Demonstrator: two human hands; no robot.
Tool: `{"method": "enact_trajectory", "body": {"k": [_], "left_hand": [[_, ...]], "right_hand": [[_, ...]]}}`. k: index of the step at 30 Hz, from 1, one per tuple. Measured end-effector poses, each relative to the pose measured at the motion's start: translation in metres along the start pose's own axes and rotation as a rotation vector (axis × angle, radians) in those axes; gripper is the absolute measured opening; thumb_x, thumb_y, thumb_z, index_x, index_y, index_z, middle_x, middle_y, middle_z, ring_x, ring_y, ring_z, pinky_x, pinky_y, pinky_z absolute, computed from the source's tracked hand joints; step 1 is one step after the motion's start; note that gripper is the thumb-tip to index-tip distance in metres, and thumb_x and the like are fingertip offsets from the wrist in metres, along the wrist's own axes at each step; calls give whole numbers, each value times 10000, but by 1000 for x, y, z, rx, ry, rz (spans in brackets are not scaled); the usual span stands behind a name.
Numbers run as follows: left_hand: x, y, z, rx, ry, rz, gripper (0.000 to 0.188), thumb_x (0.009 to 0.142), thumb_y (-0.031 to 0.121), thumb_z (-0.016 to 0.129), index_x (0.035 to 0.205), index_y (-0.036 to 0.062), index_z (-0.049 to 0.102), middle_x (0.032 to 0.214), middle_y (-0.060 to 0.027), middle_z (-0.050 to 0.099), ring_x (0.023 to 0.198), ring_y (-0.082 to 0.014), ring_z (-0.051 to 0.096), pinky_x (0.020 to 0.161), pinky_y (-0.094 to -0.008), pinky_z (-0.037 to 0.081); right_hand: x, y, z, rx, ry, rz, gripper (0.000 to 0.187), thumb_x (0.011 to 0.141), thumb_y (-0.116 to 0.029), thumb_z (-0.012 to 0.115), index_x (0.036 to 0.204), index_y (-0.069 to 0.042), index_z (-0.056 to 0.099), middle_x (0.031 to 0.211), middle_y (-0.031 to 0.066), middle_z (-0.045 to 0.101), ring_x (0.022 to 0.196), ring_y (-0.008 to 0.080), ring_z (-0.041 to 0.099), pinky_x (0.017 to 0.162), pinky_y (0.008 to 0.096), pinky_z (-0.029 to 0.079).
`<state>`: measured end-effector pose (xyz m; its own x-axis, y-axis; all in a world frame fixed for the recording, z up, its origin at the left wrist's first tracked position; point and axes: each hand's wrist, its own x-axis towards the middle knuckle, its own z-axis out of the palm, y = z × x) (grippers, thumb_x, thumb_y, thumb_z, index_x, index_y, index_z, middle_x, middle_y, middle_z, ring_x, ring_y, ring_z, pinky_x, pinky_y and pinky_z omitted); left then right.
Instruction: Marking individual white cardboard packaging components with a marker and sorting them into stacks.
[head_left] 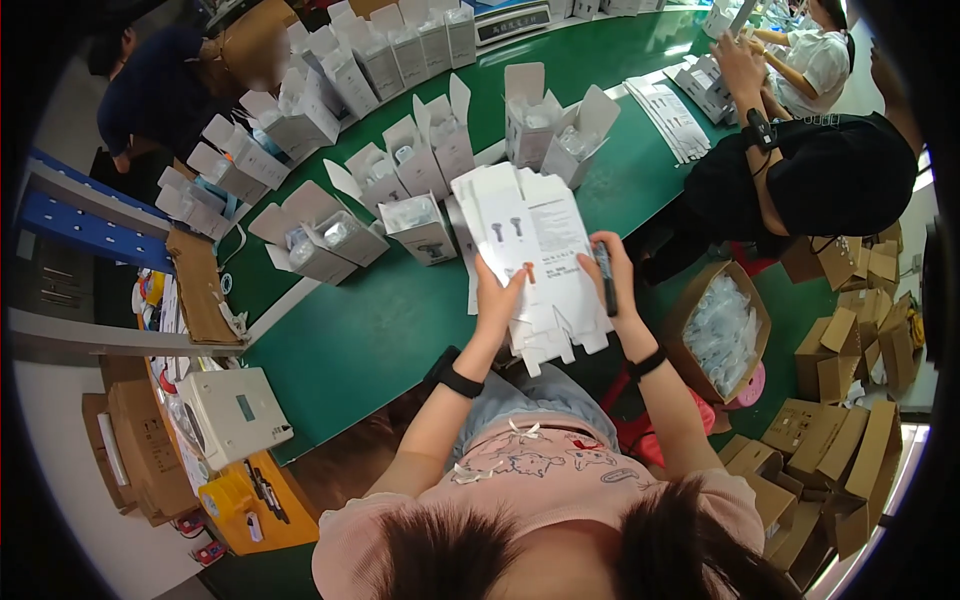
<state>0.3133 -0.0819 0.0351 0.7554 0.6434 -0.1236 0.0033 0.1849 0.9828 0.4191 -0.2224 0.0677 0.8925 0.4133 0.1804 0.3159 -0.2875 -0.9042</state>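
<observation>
Over the table's near edge, a stack of flattened white cartons [550, 225] with printed product pictures lies tilted between my hands. My left hand [497, 298] is closed on its left edge, thumb on top. At the right edge my right hand [622, 285] is closed, fingers on the cartons. A slim dark object [604, 278] sits in that same hand; its kind is hard to make out. Just beyond the stack stand open white boxes, among them a box with a product picture [420, 230] and a box with a clear-wrapped item [575, 140].
Rows of filled open boxes [345, 75] line the far side of the green table [370, 320]. More flat cartons [668, 115] lie near a co-worker in black [840, 175]. A carton of clear plastic bags [720, 335] stands right; a beige device [235, 415] sits left.
</observation>
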Motion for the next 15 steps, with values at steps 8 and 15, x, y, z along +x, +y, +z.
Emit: {"method": "enact_trajectory", "body": {"k": [8, 15], "left_hand": [[60, -47, -8, 582, 223, 92, 669, 671, 186, 652, 1207, -1, 296, 1109, -244, 433, 1013, -374, 422, 857, -418, 346], [58, -63, -21, 932, 176, 13, 762, 677, 305, 631, 1269, 24, 242, 1174, -236, 376, 1085, -412, 321, 876, -456, 318]], "right_hand": [[51, 57, 42, -1, -118, -10, 258, 726, -52, 626, 922, -57, 458, 723, 81, 484, 638, 160, 446, 612, 251, 395], [39, 70, 58, -20, -16, 11, 225, 764, -21, 571, 934, -43, 426, 753, 126, 480, 648, 222, 426, 621, 285, 386]]}}
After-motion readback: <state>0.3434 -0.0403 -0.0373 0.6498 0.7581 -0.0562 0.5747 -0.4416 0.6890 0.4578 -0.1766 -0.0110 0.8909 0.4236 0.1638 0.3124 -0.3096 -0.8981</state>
